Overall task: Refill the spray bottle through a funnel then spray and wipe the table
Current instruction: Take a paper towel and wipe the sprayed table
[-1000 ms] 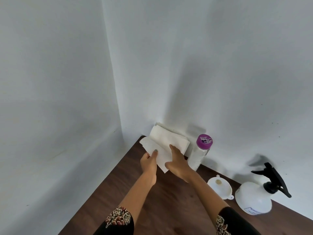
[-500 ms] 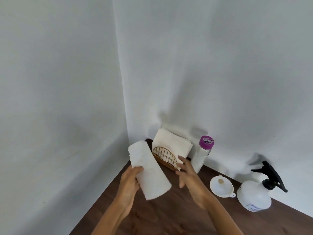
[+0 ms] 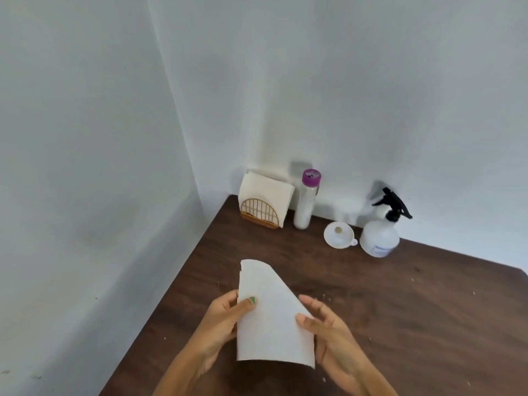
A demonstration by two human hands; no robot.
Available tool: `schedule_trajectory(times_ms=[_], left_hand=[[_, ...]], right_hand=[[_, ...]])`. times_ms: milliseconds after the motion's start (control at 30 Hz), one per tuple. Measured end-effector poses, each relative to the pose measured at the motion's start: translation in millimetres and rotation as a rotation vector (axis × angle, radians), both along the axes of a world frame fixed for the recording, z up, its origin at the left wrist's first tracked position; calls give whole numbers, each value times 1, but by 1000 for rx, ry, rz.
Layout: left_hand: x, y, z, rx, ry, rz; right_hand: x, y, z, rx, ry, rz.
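I hold a white folded paper napkin over the dark wooden table. My left hand grips its left edge, thumb on top. My right hand touches its right edge with thumb and fingers spread. Against the back wall stand a white spray bottle with a black trigger head, a white funnel lying mouth-up beside it, and a clear bottle with a purple cap.
A gold wire napkin holder with more white napkins stands in the corner. White walls close the table at the left and back. Small crumbs dot the table surface around my hands.
I pulled a napkin out of the holder and drew it toward me over the table. Both hands came back from the corner, and my view tilted down.
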State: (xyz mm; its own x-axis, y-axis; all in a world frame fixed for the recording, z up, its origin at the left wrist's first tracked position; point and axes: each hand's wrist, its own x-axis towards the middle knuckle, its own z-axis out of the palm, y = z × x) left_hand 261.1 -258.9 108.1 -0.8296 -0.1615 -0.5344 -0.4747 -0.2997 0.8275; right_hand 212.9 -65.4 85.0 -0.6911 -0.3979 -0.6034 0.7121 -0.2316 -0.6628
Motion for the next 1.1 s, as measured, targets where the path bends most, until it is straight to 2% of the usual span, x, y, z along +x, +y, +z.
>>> schedule_trajectory(times_ms=[100,233,333,400,533,700,767,833,900,1000,1100], left_hand=[[15,3,-1,-197,26,11],[31,9,-7,-450,164,26],[39,8,-14,-465,286,-98],[46,9,-17,-494,283,-208],[54,16,-26,-733,250,-270],[56,23,-24,-844,263,-291],[55,23,-24,-948,239,-432],[54,25,-20,-1015,197,-640],[52,33,-14,-874,178,-781],[49,50,-13,-602,196,-850],[50,65,-16,-394,171,-692]], right_hand=[[17,12,6,141,177,-79],[35,23,18,288,399,20],[42,31,18,376,518,79],[45,35,16,471,584,101],[53,41,9,680,660,135],[57,52,8,838,743,147],[57,57,7,853,732,156],[57,60,9,771,709,216],[56,61,16,626,703,319],[55,60,22,537,681,423],[59,57,23,425,549,196]])
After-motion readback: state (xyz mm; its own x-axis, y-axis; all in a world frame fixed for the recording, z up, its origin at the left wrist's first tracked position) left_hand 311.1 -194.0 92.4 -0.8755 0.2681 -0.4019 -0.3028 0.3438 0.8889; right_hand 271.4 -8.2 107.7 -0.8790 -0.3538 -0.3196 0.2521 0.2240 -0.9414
